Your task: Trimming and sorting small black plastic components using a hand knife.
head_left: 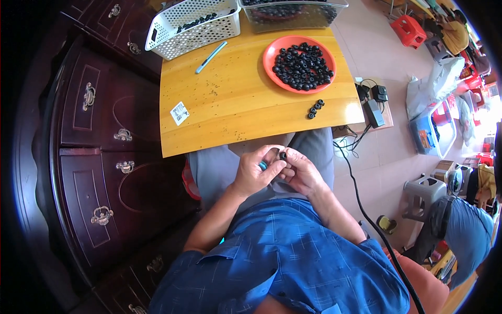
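The person's two hands meet above the lap, just short of the near edge of the yellow wooden bench [235,99]. The right hand [304,175] pinches a small black ring [283,156] between its thumb and fingers, which are drawn in close around it. The ring sits at the fingertips, its dark round face uncovered, with the tips of the left hand [253,171] just beside it; whether those tips touch it is too small to tell. The left fingers are curled round a teal object [263,165], mostly hidden in the grip, so its full shape cannot be told.

On the bench, a short row of loose black rings [315,109] lies near the front edge, beyond the right hand and apart from it. Farther back is a red plate [267,68] spread with many more. To the left lie a slim light-blue tool [211,57] and a white label [179,113], with dark crumbs scattered about. A white perforated basket [201,40] and a clear bin [293,23], both with black pieces inside, stand along the back.
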A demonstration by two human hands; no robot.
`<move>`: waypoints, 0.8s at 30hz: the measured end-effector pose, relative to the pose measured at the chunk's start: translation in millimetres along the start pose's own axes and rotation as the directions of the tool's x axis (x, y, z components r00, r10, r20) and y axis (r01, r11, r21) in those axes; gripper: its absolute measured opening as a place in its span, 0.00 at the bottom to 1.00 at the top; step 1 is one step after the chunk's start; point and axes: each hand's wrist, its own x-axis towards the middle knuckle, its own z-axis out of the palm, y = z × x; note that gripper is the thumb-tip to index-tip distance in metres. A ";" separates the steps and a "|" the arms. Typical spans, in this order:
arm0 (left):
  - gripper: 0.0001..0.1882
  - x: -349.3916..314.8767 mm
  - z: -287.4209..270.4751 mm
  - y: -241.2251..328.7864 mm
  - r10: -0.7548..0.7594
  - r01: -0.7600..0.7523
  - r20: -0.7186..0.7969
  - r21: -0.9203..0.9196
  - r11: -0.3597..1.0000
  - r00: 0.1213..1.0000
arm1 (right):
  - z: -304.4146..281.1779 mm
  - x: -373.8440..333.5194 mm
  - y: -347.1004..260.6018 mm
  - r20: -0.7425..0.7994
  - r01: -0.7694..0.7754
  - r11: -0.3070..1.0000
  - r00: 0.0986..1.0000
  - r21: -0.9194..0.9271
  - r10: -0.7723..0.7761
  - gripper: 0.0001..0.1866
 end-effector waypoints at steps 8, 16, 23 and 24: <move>0.17 1.6 -0.2 12.1 -0.001 0.001 0.002 0.034 0.999 1.000 | 1.3 -3.8 -3.6 -0.006 0.049 0.997 0.999 -0.062 -0.049 0.13; 0.17 -3.3 5.2 3.5 0.188 -0.174 -0.070 0.173 0.969 0.980 | 10.8 -6.0 -0.2 -0.013 0.100 0.995 0.995 0.020 -0.100 0.11; 0.14 -0.9 -1.8 11.5 0.425 -0.364 -0.040 0.448 0.817 0.904 | 13.6 -5.1 1.9 -0.011 0.132 0.991 0.991 -0.009 -0.132 0.10; 0.14 -1.3 -2.1 10.7 0.424 -0.363 -0.040 0.448 0.817 0.905 | 13.8 -4.9 1.8 -0.023 0.132 0.991 0.991 0.003 -0.132 0.10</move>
